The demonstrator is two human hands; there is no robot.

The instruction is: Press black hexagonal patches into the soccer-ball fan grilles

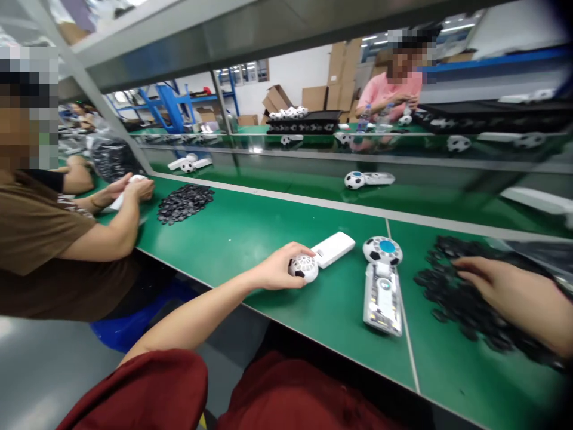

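My left hand [280,267] is wrapped round the ball-shaped head of a white handheld device [333,249], whose white handle points away to the right on the green table. To the right of it lies a second device [383,292], with a football-patterned head, a blue disc on it and a clear-looking handle. My right hand [505,292] reaches into a pile of small black parts [447,286] at the right. Its thumb and forefinger are close together at the pile; whatever is between them is too small to make out.
Another pile of black parts [185,203] lies at the left, beside a person [111,209] handling a white item. Beyond the pale edge strip [268,194], devices [369,179] lie on a green belt. A person in pink [389,92] works across it, beneath an overhead metal shelf.
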